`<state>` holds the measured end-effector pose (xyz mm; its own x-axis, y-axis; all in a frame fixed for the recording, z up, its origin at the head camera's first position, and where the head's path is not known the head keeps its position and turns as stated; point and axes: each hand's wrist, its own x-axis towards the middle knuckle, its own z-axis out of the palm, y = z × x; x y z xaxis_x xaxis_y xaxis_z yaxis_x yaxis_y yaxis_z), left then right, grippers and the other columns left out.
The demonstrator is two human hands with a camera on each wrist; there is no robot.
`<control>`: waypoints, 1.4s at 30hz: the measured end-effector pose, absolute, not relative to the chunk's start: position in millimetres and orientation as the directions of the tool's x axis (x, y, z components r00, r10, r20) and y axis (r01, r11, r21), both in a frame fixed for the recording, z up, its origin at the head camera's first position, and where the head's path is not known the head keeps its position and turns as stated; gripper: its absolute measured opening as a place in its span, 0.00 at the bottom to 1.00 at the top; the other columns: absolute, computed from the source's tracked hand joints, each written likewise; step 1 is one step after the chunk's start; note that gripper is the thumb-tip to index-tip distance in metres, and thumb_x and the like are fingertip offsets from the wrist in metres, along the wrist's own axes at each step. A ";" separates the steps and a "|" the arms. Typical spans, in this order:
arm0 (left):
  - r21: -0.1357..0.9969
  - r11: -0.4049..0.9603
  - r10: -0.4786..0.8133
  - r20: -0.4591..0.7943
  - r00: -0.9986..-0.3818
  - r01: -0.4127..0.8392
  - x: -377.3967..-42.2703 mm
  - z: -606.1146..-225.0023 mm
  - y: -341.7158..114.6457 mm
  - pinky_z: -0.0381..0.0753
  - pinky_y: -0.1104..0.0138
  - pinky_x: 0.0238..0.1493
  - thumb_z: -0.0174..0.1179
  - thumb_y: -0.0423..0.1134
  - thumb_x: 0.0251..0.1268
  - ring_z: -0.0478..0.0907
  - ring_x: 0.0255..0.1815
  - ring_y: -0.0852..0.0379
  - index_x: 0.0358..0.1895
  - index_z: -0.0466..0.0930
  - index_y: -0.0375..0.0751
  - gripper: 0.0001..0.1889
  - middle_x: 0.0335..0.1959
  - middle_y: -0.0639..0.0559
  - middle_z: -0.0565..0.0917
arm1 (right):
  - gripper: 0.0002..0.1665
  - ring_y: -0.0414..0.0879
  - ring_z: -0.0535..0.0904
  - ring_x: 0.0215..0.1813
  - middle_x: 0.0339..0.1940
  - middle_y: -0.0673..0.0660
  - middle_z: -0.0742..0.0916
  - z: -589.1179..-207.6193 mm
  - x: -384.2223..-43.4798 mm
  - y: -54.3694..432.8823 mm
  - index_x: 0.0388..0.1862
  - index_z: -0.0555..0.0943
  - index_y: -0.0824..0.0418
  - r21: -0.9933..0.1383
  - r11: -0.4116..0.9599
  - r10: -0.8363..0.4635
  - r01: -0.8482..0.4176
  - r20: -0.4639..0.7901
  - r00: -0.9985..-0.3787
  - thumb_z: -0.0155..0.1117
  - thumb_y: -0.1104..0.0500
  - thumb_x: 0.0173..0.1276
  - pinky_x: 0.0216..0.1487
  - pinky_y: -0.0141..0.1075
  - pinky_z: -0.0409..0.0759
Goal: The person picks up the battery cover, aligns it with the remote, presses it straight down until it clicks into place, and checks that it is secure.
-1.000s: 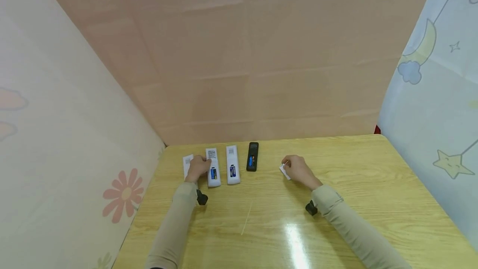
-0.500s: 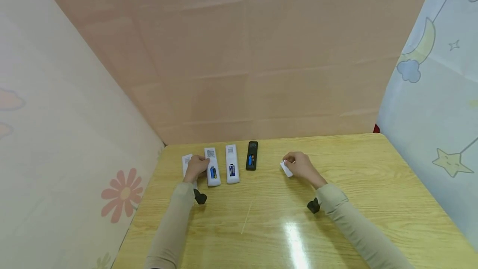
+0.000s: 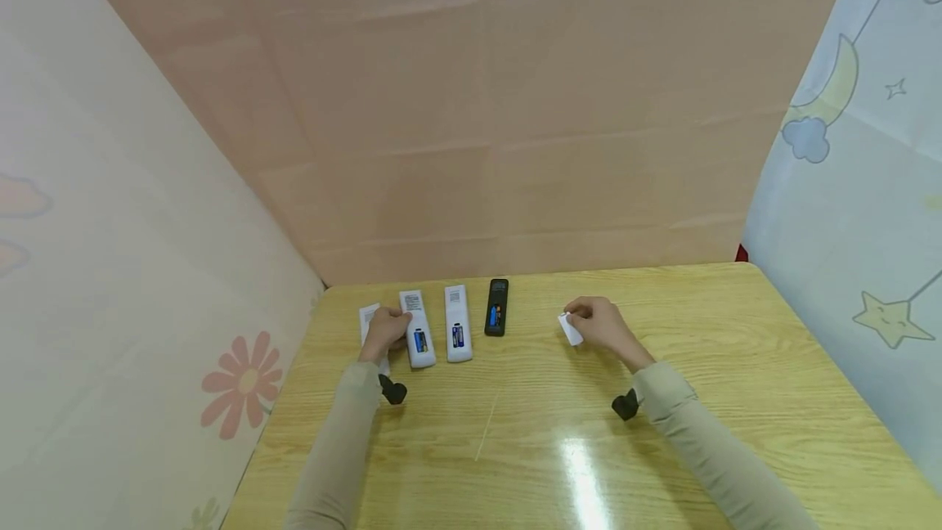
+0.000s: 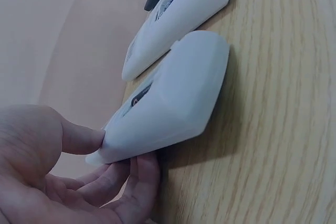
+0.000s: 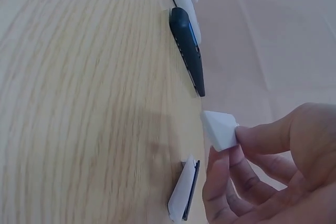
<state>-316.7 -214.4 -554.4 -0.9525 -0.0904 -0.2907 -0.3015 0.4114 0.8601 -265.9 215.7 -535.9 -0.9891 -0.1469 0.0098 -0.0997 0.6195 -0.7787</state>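
Observation:
In the head view my left hand (image 3: pixel 386 331) grips a white remote control (image 3: pixel 418 350) by its left edge. The left wrist view shows the thumb on the remote's upper face and curled fingers beneath its edge, with that side tipped up. Two blue batteries (image 3: pixel 420 340) show in its uncovered compartment. At right, my right hand (image 3: pixel 602 325) pinches a small white battery cover (image 5: pixel 220 129) between thumb and fingers, held above the table. Another white remote control (image 3: pixel 368 316) lies partly hidden under my left hand.
To the right of the gripped remote lie a third white remote control (image 3: pixel 457 301) and a black remote control (image 3: pixel 498 297), both with batteries showing. A white cover (image 5: pixel 181 195) and a dark piece (image 5: pixel 192 192) rest on the wooden table (image 3: pixel 515 448) near my right hand.
My right hand has lifted the white battery cover and shifted slightly right, turning it. The far end of the remote in my left hand has swung slightly left.

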 end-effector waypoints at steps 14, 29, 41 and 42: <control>0.878 0.404 -0.059 -0.254 -0.965 -0.256 -309.7 -553.9 -215.9 0.88 0.50 0.58 0.49 0.41 0.87 0.85 0.62 0.35 0.75 0.67 0.20 0.28 0.64 0.25 0.81 | 0.17 0.57 0.85 0.49 0.59 0.73 0.86 -533.2 -265.3 226.5 0.62 0.85 0.68 -0.859 0.511 -0.113 -0.028 -0.035 -0.993 0.59 0.60 0.84 0.44 0.49 0.90; 0.912 0.345 -0.003 -0.235 -0.972 -0.222 -308.3 -561.4 -212.3 0.89 0.57 0.48 0.50 0.43 0.88 0.86 0.54 0.44 0.77 0.66 0.24 0.29 0.64 0.27 0.82 | 0.19 0.54 0.87 0.48 0.60 0.75 0.84 -524.5 -258.5 235.2 0.66 0.80 0.73 -0.894 0.448 -0.113 -0.013 -0.042 -0.993 0.58 0.62 0.85 0.50 0.51 0.91; 0.922 0.322 0.012 -0.233 -0.972 -0.217 -304.6 -551.3 -200.3 0.87 0.53 0.59 0.51 0.46 0.88 0.83 0.63 0.40 0.81 0.61 0.25 0.32 0.70 0.28 0.78 | 0.20 0.52 0.87 0.46 0.60 0.75 0.84 -519.6 -258.1 235.7 0.67 0.79 0.73 -0.914 0.405 -0.105 -0.006 -0.040 -0.994 0.59 0.62 0.85 0.48 0.49 0.91; 0.922 0.320 0.007 -0.233 -0.973 -0.218 -304.2 -550.2 -198.4 0.87 0.53 0.60 0.51 0.46 0.87 0.82 0.64 0.40 0.81 0.61 0.25 0.32 0.70 0.28 0.78 | 0.20 0.53 0.87 0.46 0.60 0.75 0.84 -519.2 -257.8 235.7 0.67 0.79 0.73 -0.915 0.403 -0.107 -0.005 -0.041 -0.993 0.58 0.62 0.85 0.49 0.50 0.91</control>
